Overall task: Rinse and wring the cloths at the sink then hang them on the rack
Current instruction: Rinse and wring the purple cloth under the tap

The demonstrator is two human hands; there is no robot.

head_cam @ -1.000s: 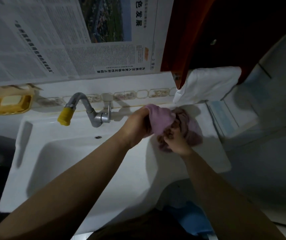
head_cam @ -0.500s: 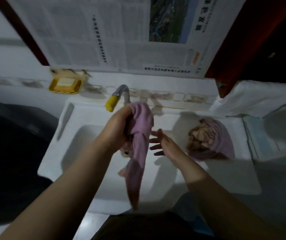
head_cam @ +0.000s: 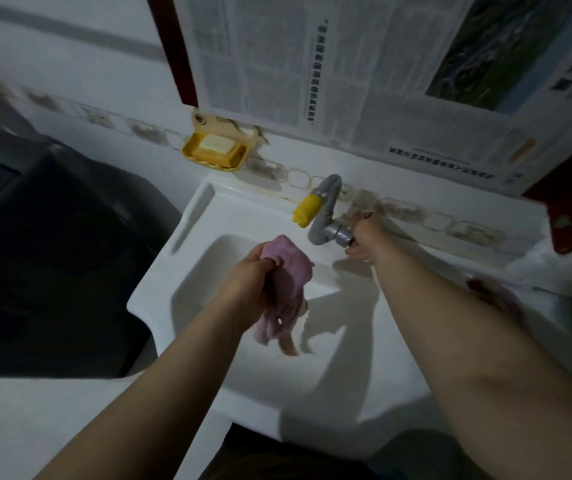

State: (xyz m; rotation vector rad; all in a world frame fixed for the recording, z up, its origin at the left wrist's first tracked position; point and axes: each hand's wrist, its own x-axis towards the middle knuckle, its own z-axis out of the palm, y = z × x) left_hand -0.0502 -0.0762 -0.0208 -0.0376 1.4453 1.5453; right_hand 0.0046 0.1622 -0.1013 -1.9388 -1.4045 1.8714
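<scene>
Step in hand, as we judge: opening tap for rinse.
- Left hand (head_cam: 246,282): fist clenched round soft pink cloth (head_cam: 286,271), held over white ceramic sink (head_cam: 160,282) basin, tail dangling.
- Right hand (head_cam: 364,237): at grey metal tap with yellow nozzle (head_cam: 322,216), rear sink edge; finger hold unclear.
- Advice: we keep cloth under nozzle, open gently.
- Yellow plastic soap dish (head_cam: 191,150): pale soap bar (head_cam: 216,145).
- Basin: no standing water seen.

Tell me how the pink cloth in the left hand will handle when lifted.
Probably floppy: the pink cloth bunches above the left hand and its tail droops into the white sink. Likely light, since one hand holds it; wetness cannot be told.
</scene>
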